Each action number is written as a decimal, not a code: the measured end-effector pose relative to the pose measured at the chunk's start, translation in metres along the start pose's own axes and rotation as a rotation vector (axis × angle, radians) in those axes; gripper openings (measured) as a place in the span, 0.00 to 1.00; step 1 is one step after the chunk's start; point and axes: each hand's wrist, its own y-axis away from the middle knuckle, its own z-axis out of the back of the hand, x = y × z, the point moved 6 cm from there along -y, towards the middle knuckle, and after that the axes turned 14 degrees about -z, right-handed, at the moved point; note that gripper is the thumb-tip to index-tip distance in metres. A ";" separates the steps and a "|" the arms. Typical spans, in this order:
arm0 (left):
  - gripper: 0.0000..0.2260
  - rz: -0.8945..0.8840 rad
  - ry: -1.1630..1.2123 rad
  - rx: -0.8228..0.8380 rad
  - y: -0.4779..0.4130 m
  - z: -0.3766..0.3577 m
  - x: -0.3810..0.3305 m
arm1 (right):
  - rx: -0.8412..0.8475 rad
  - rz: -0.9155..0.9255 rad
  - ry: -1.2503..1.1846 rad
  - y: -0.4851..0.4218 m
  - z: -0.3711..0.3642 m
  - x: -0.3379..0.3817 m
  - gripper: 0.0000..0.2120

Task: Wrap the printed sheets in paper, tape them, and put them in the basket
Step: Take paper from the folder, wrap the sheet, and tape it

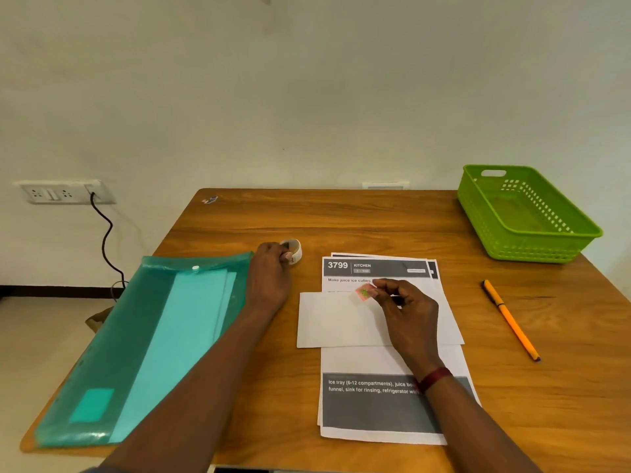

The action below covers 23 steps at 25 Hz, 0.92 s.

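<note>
The printed sheets (392,407) lie in a stack on the worktop (341,216), but much of them is covered. A blank white paper (334,319) lies across their middle, and the right forearm crosses the grey lower band, cutting off its text after "juice bo". Only the header "3799 KITCHEN" and the line "Make juice ice cubes" read clearly. The edge of a sheet underneath peeks out at the far right corner, and how many sheets there are cannot be told.

The tape roll (295,251) stands just beyond the far right corner of a teal folder (143,336) and is half hidden by fingers. The left grip (269,274) is curled around its near side, holding it against the worktop.

The right grip (406,312) has thumb and forefinger pressed together on a small strip of tape (364,293), the other fingers loosely bent. The strip is blurred, pinkish with a green smear, and sits at the far edge of the white paper. Whether it touches the paper cannot be told.

A red band (435,378) circles the right wrist. An orange pen (510,319) lies to the right of the sheets, and the green basket (526,216) stands at the far right corner, well apart from them
</note>
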 end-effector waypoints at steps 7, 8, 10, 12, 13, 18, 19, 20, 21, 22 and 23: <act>0.11 0.031 -0.068 0.077 -0.022 -0.008 0.014 | 0.025 0.080 0.095 0.001 -0.003 0.005 0.02; 0.12 0.038 -0.068 0.088 -0.023 -0.009 0.014 | 0.024 0.102 0.116 0.002 -0.004 0.005 0.03; 0.12 0.048 -0.059 0.098 -0.024 -0.011 0.014 | 0.023 0.141 0.159 0.002 -0.005 0.004 0.02; 0.13 0.060 -0.044 0.090 -0.024 -0.010 0.013 | 0.029 0.163 0.195 0.002 -0.007 0.002 0.03; 0.13 0.060 -0.033 0.081 -0.024 -0.009 0.012 | 0.030 0.174 0.207 0.002 -0.008 0.001 0.04; 0.16 0.017 0.040 0.016 -0.001 0.001 -0.016 | -0.007 0.248 0.216 0.003 -0.009 0.003 0.04; 0.16 0.002 0.041 0.005 0.007 0.003 -0.026 | -0.025 0.244 0.215 0.002 -0.009 0.003 0.04; 0.15 -0.025 0.032 -0.001 0.017 0.005 -0.036 | -0.047 0.233 0.215 0.002 -0.007 0.002 0.04; 0.15 -0.067 0.017 0.003 0.026 0.005 -0.047 | -0.062 0.217 0.213 0.001 -0.006 0.003 0.04; 0.14 -0.110 0.005 0.014 0.034 0.004 -0.057 | -0.062 0.198 0.210 0.000 -0.005 0.004 0.05; 0.14 -0.147 0.003 0.029 0.042 0.003 -0.067 | -0.050 0.180 0.211 -0.001 -0.004 0.005 0.05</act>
